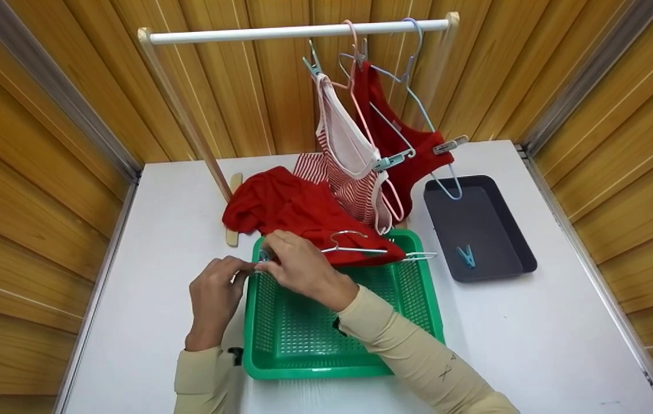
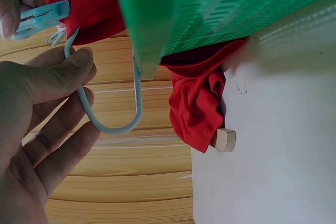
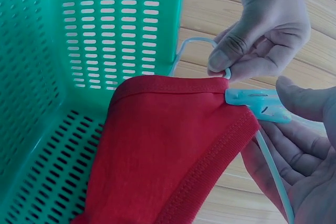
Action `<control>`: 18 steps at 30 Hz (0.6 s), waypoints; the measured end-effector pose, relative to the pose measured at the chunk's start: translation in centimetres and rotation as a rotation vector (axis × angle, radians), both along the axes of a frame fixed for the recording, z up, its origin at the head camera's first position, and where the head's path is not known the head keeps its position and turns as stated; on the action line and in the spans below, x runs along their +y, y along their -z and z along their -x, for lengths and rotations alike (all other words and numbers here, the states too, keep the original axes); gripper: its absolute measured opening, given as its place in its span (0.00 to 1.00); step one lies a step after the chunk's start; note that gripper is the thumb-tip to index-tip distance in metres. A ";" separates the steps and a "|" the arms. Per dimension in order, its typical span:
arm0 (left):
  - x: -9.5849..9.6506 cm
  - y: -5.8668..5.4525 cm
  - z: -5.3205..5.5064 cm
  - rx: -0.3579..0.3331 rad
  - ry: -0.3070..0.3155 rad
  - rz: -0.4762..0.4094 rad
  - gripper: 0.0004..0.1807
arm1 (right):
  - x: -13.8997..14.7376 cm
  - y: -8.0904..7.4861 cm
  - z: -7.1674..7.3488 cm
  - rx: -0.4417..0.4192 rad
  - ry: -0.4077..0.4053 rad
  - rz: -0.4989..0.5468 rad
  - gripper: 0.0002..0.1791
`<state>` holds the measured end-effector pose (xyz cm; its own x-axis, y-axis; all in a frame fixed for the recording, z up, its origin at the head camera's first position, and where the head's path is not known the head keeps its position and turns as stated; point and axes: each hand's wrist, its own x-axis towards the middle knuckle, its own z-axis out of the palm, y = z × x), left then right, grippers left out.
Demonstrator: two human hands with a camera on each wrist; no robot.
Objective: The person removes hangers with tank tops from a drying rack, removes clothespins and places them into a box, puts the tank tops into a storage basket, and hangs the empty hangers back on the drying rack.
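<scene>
Above the bench [image 1: 539,339], left grip [image 1: 216,290] pinches the hanger [image 2: 113,130], right grip [image 1: 303,264] the peg [image 3: 254,98], and red cloth [image 3: 157,135] may slip if pegged shallowly.

White table [image 1: 562,339] carries a green basket [image 1: 317,372], dark tray [image 1: 476,213] and, apparently, a wooden rack foot [image 1: 232,238].

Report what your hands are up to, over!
Left hand pinching hanger. Right hand gripping blue clothespin, its tip on red garment. Green basket close by; nothing plainly blocking.
</scene>
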<state>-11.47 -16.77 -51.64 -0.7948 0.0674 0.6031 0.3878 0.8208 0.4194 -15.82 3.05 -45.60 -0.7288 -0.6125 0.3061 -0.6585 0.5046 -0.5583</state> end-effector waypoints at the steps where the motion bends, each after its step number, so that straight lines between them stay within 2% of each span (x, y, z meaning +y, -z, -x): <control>1: 0.0 0.0 0.0 0.001 -0.001 0.000 0.10 | 0.0 0.0 0.0 -0.002 -0.005 0.014 0.15; 8: 0.0 0.0 0.0 0.013 -0.002 -0.003 0.11 | 0.1 0.4 0.1 0.026 -0.030 0.157 0.11; 18: 0.0 0.1 0.0 0.015 -0.002 -0.003 0.11 | 0.2 0.4 0.0 0.034 -0.031 0.168 0.09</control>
